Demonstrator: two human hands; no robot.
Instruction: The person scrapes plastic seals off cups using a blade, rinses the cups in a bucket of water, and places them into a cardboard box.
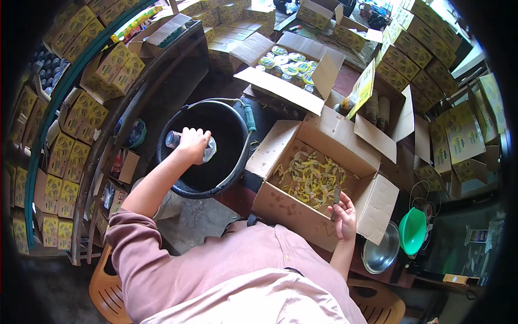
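Observation:
My left hand (194, 144) is wrapped round a small jar (173, 139), held on its side over the black bucket (241, 171). One end of the jar looks dark; the other is pale. In my right hand (344, 218) is a flat, narrow, brownish-grey strip (336, 201), pinched upright between thumb and fingers; its exact kind is unclear. That hand is at the near right edge of an open cardboard box (291, 213). Curled yellow and pale scraps (310, 175) cover much of the box's floor. The bucket's inside is too dark to make out.
Behind the bucket, an open carton (280, 83) holds several jars with yellow-green lids (290, 69). A steel bowl (381, 254) and a green basin (413, 231) are at the right. Stacked yellow cartons (81, 121) line the left shelves; more (458, 135) stand right.

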